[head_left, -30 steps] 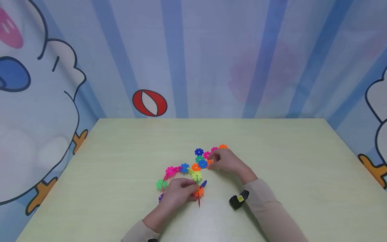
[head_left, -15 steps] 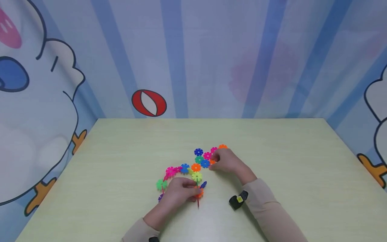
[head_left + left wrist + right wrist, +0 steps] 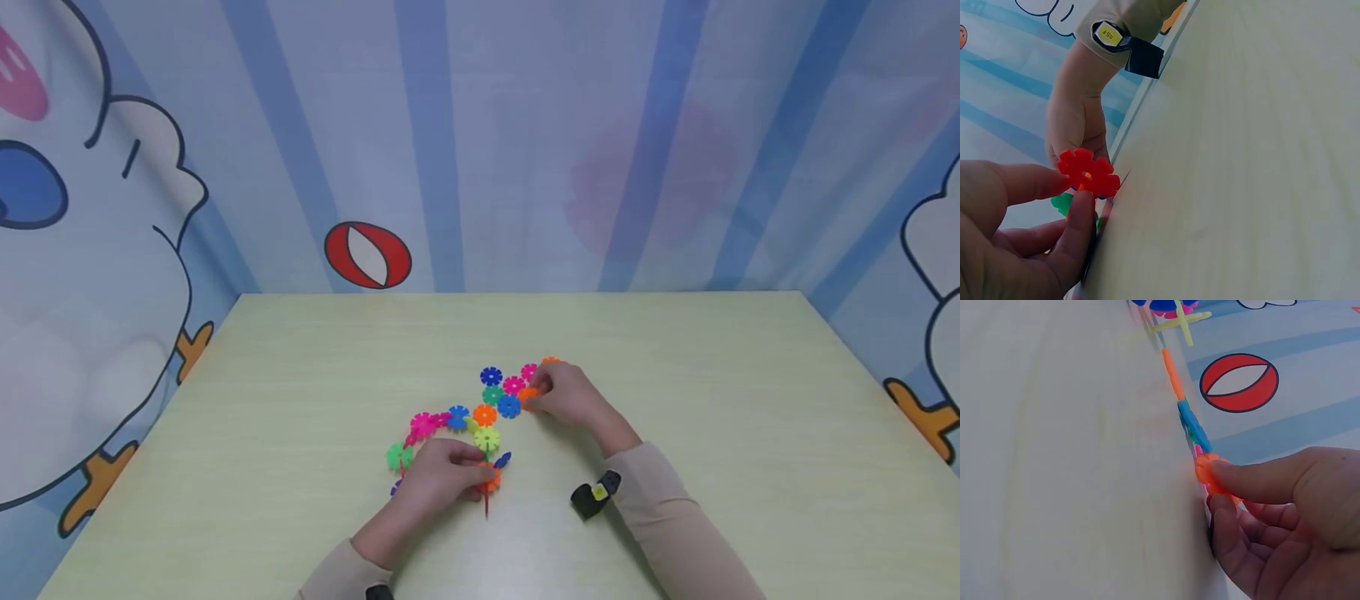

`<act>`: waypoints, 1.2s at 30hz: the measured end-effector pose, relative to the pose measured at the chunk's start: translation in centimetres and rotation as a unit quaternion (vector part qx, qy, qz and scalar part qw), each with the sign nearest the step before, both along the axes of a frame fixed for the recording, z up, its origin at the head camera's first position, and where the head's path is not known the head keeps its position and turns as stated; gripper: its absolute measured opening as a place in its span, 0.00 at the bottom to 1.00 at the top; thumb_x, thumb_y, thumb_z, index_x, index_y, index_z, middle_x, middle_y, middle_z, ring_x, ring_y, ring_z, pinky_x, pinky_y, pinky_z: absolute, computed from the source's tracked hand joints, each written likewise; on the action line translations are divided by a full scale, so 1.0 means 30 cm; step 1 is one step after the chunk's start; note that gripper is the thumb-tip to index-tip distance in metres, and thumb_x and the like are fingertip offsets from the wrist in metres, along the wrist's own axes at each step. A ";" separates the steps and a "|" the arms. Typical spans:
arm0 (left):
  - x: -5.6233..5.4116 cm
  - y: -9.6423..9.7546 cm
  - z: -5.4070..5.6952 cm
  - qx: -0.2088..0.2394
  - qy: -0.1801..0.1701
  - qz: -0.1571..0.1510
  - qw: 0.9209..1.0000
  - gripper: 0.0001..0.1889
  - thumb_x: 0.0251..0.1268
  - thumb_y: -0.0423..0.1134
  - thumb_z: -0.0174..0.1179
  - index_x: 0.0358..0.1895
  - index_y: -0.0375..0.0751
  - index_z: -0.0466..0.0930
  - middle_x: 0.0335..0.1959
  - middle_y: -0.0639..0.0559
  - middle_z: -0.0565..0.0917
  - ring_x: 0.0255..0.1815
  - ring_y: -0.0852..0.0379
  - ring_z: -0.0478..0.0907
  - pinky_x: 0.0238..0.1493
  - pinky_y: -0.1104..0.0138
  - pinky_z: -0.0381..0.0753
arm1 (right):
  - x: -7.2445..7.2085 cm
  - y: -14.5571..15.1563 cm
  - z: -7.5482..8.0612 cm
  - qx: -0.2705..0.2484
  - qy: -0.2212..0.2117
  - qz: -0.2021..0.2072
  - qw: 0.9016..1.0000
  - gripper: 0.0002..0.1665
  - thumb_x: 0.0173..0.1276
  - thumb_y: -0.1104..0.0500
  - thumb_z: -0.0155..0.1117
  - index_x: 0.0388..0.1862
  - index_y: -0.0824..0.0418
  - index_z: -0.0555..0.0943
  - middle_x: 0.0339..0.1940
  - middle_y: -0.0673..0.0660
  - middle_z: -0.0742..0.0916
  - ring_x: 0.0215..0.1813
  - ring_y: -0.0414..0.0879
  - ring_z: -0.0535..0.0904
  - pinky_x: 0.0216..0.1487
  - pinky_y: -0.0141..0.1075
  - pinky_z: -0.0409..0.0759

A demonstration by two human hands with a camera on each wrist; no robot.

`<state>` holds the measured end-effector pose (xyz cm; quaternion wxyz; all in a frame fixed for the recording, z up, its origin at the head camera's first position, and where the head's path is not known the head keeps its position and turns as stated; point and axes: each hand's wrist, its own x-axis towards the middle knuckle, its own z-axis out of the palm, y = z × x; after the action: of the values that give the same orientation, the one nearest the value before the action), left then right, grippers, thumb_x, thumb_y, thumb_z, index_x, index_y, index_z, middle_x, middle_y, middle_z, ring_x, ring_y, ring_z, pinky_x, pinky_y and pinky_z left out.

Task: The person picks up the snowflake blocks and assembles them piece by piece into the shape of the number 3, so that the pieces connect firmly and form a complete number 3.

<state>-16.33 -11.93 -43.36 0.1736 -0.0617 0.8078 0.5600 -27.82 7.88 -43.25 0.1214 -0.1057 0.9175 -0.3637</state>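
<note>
Colourful plastic snowflake discs are joined into a chain on the table. At its near end my left hand (image 3: 442,475) pinches an orange disc (image 3: 492,480). A red disc (image 3: 1094,175) slotted into it stands upright at the fingertips in the left wrist view. Toward the far end my right hand (image 3: 567,393) pinches another orange disc (image 3: 1207,467) between thumb and fingers, right beside a blue disc (image 3: 509,407). Pink discs (image 3: 513,385), a green disc (image 3: 492,395) and a dark blue disc (image 3: 491,376) lie around that spot. My left fingers partly cover the near orange disc.
The chain curves left through a yellow disc (image 3: 487,438), a pink disc (image 3: 423,425) and a light green disc (image 3: 400,457). A pale wooden table (image 3: 712,375) lies beneath. Behind it hangs a striped cartoon backdrop (image 3: 510,150). A black wrist camera (image 3: 588,500) hangs at my right sleeve.
The right hand has moved slightly right and tilted its orange disc, which shows more now. The blue disc beside it shifted a little to the right. My left hand keeps its hold, nearly still.
</note>
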 end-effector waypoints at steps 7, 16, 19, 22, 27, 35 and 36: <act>-0.008 -0.004 -0.006 0.008 0.002 -0.003 1.000 0.18 0.58 0.36 0.68 0.49 0.29 0.81 0.33 0.47 0.87 0.25 0.58 0.84 0.37 0.66 0.85 | 0.015 0.025 -0.011 -0.072 -0.029 -0.019 0.997 0.11 0.65 0.63 0.65 0.44 0.67 0.80 0.30 0.56 0.83 0.27 0.45 0.79 0.32 0.33 0.80; -0.007 -0.007 -0.011 0.019 0.014 -0.004 1.000 0.15 0.60 0.32 0.65 0.49 0.27 0.81 0.33 0.45 0.87 0.25 0.59 0.84 0.36 0.66 0.85 | 0.099 0.058 -0.010 -0.155 -0.133 0.079 0.976 0.14 0.68 0.64 0.60 0.50 0.70 0.81 0.30 0.56 0.86 0.30 0.46 0.84 0.41 0.37 0.83; -0.004 -0.007 -0.011 0.023 0.016 -0.002 1.000 0.15 0.60 0.31 0.65 0.49 0.26 0.81 0.33 0.44 0.87 0.25 0.58 0.84 0.35 0.65 0.85 | 0.113 0.059 -0.017 -0.168 -0.141 0.092 0.971 0.14 0.69 0.64 0.59 0.51 0.71 0.80 0.30 0.57 0.87 0.30 0.46 0.84 0.42 0.37 0.83; -0.002 -0.006 -0.011 0.024 0.015 0.001 1.000 0.15 0.60 0.30 0.65 0.49 0.27 0.81 0.34 0.44 0.87 0.26 0.58 0.84 0.35 0.65 0.85 | 0.121 0.056 -0.022 -0.171 -0.145 0.094 0.970 0.14 0.69 0.64 0.60 0.50 0.70 0.80 0.30 0.56 0.86 0.31 0.46 0.85 0.41 0.37 0.84; 0.002 -0.007 -0.009 0.029 0.013 0.003 1.000 0.16 0.60 0.29 0.64 0.50 0.26 0.80 0.37 0.43 0.87 0.28 0.57 0.85 0.36 0.65 0.85 | 0.132 0.050 -0.025 -0.171 -0.149 0.102 0.969 0.15 0.69 0.64 0.60 0.51 0.70 0.80 0.31 0.56 0.87 0.31 0.47 0.85 0.40 0.38 0.84; 0.012 -0.014 -0.004 0.023 0.004 0.001 1.000 0.16 0.60 0.31 0.65 0.50 0.27 0.80 0.35 0.44 0.87 0.27 0.56 0.85 0.38 0.64 0.85 | 0.145 0.041 -0.018 -0.183 -0.165 0.103 0.964 0.16 0.69 0.65 0.58 0.52 0.71 0.79 0.32 0.57 0.87 0.31 0.48 0.86 0.40 0.38 0.85; 0.013 -0.014 -0.006 0.023 0.005 0.000 1.000 0.16 0.60 0.31 0.65 0.50 0.27 0.80 0.34 0.44 0.87 0.27 0.56 0.85 0.38 0.64 0.85 | 0.147 0.041 -0.017 -0.186 -0.168 0.104 0.963 0.16 0.69 0.66 0.58 0.53 0.72 0.79 0.32 0.57 0.87 0.32 0.48 0.86 0.40 0.38 0.85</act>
<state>-15.94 -12.36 -43.53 0.1715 -0.0549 0.7957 0.5783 -23.43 9.12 -43.77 0.2886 -0.1586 0.7842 -0.5258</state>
